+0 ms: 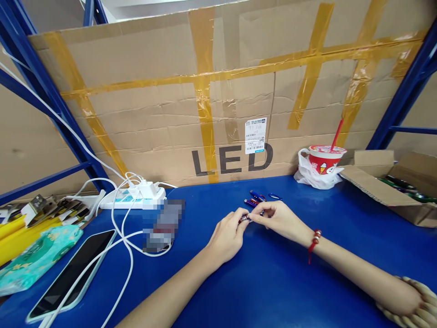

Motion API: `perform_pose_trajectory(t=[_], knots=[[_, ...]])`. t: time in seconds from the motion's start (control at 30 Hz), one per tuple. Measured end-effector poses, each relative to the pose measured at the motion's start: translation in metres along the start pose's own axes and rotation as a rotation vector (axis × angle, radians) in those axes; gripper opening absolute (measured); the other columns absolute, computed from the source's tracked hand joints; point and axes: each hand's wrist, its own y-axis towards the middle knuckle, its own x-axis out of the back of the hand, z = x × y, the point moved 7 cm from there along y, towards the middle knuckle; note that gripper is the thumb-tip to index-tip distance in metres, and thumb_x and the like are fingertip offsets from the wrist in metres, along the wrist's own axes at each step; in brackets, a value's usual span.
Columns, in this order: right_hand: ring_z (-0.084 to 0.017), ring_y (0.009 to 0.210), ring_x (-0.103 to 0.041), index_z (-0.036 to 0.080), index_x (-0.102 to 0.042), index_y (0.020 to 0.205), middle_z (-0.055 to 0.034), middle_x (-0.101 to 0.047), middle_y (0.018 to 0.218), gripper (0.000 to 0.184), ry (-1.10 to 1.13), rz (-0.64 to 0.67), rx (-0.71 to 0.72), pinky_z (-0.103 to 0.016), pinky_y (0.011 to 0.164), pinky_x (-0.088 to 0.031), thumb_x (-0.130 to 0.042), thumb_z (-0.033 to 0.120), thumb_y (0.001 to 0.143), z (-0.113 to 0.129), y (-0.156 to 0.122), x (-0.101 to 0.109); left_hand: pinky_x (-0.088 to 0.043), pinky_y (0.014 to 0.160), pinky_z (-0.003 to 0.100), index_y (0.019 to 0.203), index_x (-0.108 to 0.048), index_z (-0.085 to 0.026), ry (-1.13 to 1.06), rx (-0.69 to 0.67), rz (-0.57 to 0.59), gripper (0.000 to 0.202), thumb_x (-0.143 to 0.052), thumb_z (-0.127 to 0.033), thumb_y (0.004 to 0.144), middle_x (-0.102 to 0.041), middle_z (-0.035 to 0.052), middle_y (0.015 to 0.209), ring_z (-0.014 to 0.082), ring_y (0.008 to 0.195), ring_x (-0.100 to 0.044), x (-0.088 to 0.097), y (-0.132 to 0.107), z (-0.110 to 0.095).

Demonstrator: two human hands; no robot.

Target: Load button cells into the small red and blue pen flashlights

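Between my two hands is a small dark red and silver piece point(244, 218), which looks like part of a pen; fingers cover most of it. My left hand point(226, 238) is closed around its left end with the fingertips. From the right, my right hand point(280, 221), with a red beaded bracelet point(316, 240) at the wrist, pinches at the other end. Just behind the hands lie a few blue and red pen-like pieces point(256, 196), partly hidden by my right fingers. A slim blue piece point(275, 197) lies apart from them, close to my right knuckles.
On the blue table point(218, 296), a white power strip point(150, 196) with tangled cables and a phone point(73, 273) are at left, by a green tissue pack point(41, 255). A red cup point(324, 159) and an open cardboard box point(392, 187) stand at back right.
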Motion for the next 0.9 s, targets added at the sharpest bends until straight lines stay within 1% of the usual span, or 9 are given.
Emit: perform_pose_trajectory(t=[0.07, 0.13, 0.2, 0.27, 0.37, 0.47, 0.57, 0.77, 0.9], knots=[[-0.009, 0.052, -0.046, 0.016, -0.067, 0.081, -0.0021, -0.060, 0.069, 0.034, -0.124, -0.055, 0.065, -0.022, 0.049, -0.036, -0.056, 0.048, 0.074, 0.004, 0.000, 0.007, -0.034, 0.066, 0.021, 0.094, -0.048, -0.024, -0.036, 0.045, -0.047, 0.019, -0.033, -0.032, 0.086, -0.053, -0.0031, 0.072, 0.0093, 0.067, -0.047, 0.003, 0.002, 0.005], [-0.012, 0.067, -0.054, 0.022, -0.067, 0.088, -0.0016, -0.062, 0.083, 0.028, -0.292, -0.076, 0.155, -0.024, 0.059, -0.041, -0.057, 0.045, 0.076, 0.009, -0.001, 0.011, -0.034, 0.065, 0.020, 0.092, -0.047, -0.023, -0.097, 0.098, -0.102, 0.020, -0.032, -0.034, 0.086, -0.050, -0.0043, 0.066, 0.0086, 0.063, -0.046, 0.006, 0.004, 0.011], [-0.015, 0.085, -0.056, 0.027, -0.067, 0.091, -0.0002, -0.062, 0.093, 0.022, -0.455, -0.029, 0.250, -0.025, 0.068, -0.042, -0.058, 0.042, 0.078, 0.012, -0.003, 0.008, -0.034, 0.064, 0.020, 0.091, -0.047, -0.022, -0.159, 0.137, -0.148, 0.022, -0.031, -0.037, 0.086, -0.050, -0.0044, 0.065, 0.0084, 0.062, -0.046, 0.010, 0.005, 0.016], [-0.016, 0.093, -0.055, 0.028, -0.067, 0.089, 0.0006, -0.061, 0.096, 0.017, -0.536, 0.048, 0.324, -0.026, 0.076, -0.042, -0.057, 0.038, 0.080, 0.011, -0.004, 0.001, -0.034, 0.065, 0.020, 0.086, -0.047, -0.021, -0.205, 0.165, -0.177, 0.025, -0.030, -0.039, 0.086, -0.051, -0.0038, 0.068, 0.0083, 0.064, -0.046, 0.013, 0.005, 0.020], [-0.014, 0.092, -0.056, 0.025, -0.067, 0.081, 0.0008, -0.061, 0.095, 0.016, -0.551, 0.091, 0.388, -0.026, 0.079, -0.042, -0.055, 0.036, 0.082, 0.009, -0.005, -0.004, -0.033, 0.064, 0.020, 0.074, -0.043, -0.019, -0.246, 0.208, -0.199, 0.029, -0.029, -0.043, 0.085, -0.051, -0.0038, 0.069, 0.0076, 0.064, -0.045, 0.015, 0.003, 0.023], [-0.014, 0.090, -0.057, 0.021, -0.064, 0.080, 0.0003, -0.062, 0.093, 0.018, -0.522, 0.084, 0.425, -0.027, 0.081, -0.042, -0.052, 0.033, 0.084, 0.012, -0.004, -0.007, -0.032, 0.062, 0.019, 0.071, -0.039, -0.019, -0.267, 0.243, -0.202, 0.029, -0.036, -0.046, 0.083, -0.048, -0.0053, 0.066, 0.0068, 0.062, -0.043, 0.014, 0.002, 0.023], [-0.014, 0.086, -0.058, 0.019, -0.062, 0.086, -0.0005, -0.064, 0.092, 0.020, -0.460, 0.049, 0.429, -0.026, 0.079, -0.042, -0.048, 0.033, 0.087, 0.018, -0.006, -0.007, -0.030, 0.060, 0.019, 0.069, -0.035, -0.019, -0.285, 0.228, -0.175, 0.028, -0.044, -0.044, 0.079, -0.044, -0.0065, 0.063, 0.0060, 0.059, -0.039, 0.011, 0.003, 0.021], [-0.013, 0.081, -0.060, 0.019, -0.059, 0.100, -0.0016, -0.064, 0.092, 0.027, -0.348, 0.058, 0.416, -0.024, 0.074, -0.046, -0.048, 0.040, 0.086, 0.021, -0.009, -0.009, -0.032, 0.061, 0.019, 0.067, -0.032, -0.019, -0.356, 0.128, -0.092, 0.023, -0.044, -0.035, 0.080, -0.040, -0.0059, 0.062, 0.0058, 0.059, -0.042, 0.005, 0.007, 0.016], [-0.016, 0.086, -0.059, 0.018, -0.056, 0.113, -0.0052, -0.063, 0.095, 0.034, -0.450, 0.102, 0.465, -0.028, 0.076, -0.046, -0.042, 0.039, 0.089, 0.022, -0.011, -0.015, -0.029, 0.058, 0.018, 0.067, -0.031, -0.019, -0.325, 0.115, -0.109, 0.024, -0.043, -0.034, 0.081, -0.038, -0.0060, 0.062, 0.0049, 0.057, -0.036, 0.007, 0.006, 0.017]])
